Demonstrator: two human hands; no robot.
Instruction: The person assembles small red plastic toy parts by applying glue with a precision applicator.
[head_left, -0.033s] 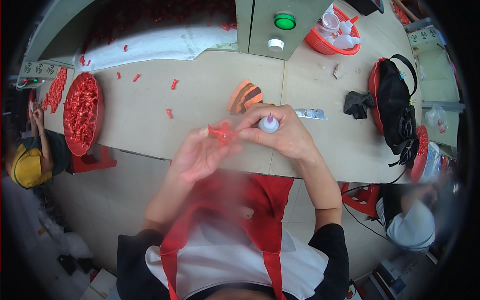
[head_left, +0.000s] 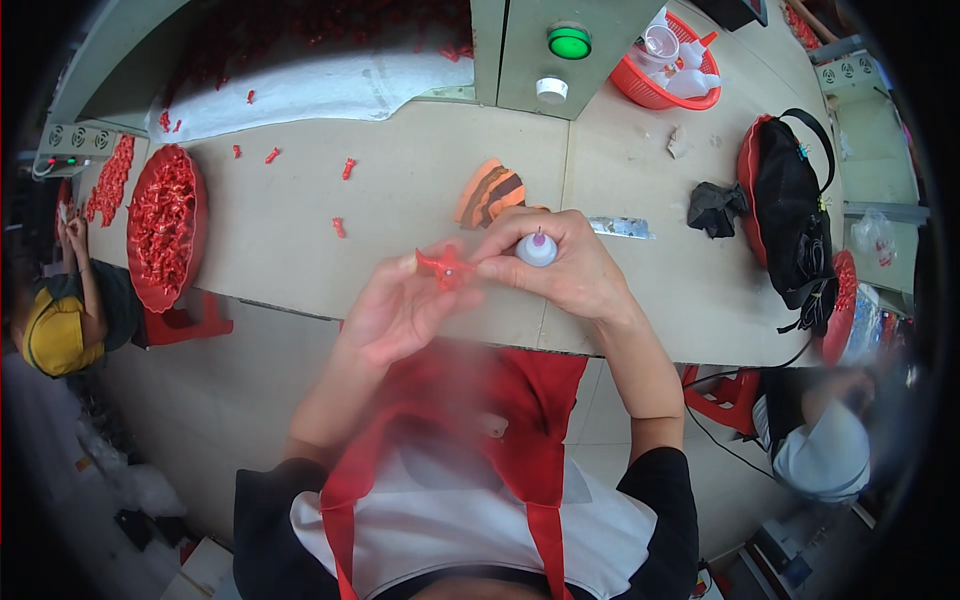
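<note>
Over the table's near edge, my left hand pinches a small red plastic piece with several pointed arms and a pale dot in its middle. My right hand is curled around a small white squeeze bottle, its purplish nozzle pointing up toward the camera. The thumb and forefinger of that same hand meet at the right tip of the red piece. Just beyond my right fingers lies a striped orange and brown cloth, partly hidden by them. Small red parts are scattered on the table to the left.
A red tray heaped with red parts stands left. Ahead is a grey machine housing with a green button. A red basket of plastic cups, a dark crumpled cloth and a black bag are right. Co-workers sit at both sides.
</note>
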